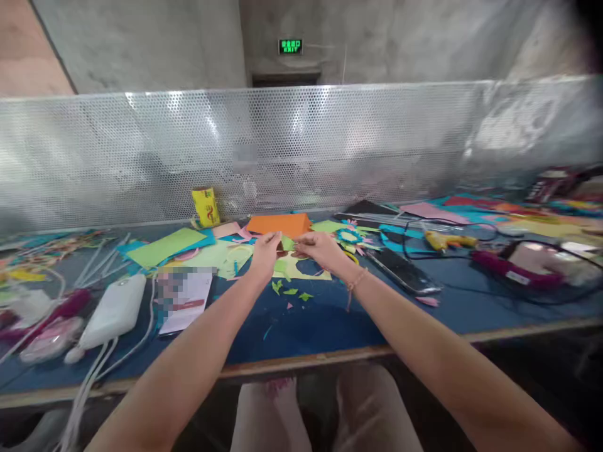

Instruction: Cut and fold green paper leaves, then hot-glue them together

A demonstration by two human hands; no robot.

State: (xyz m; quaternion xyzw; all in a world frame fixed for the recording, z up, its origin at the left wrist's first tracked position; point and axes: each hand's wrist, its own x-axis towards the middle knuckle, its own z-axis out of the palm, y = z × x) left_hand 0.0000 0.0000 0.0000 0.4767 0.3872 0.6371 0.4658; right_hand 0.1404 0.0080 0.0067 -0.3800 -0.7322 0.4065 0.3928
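Note:
Over the middle of the blue tabletop, my left hand pinches a small piece of green paper from the left. My right hand closes its fingers on the same piece from the right. Behind the hands lies a folded-looking orange sheet. Beneath them is a pale yellow sheet with a rounded cutout. Several small leaf-like green scraps are scattered in front. A blue paper ring with fringed edges lies just beyond my right hand.
At left are a white power bank with cables, a phone with a lit screen and green sheets. At right lie a dark phone and a yellow glue gun with its cord. A perforated metal panel stands behind.

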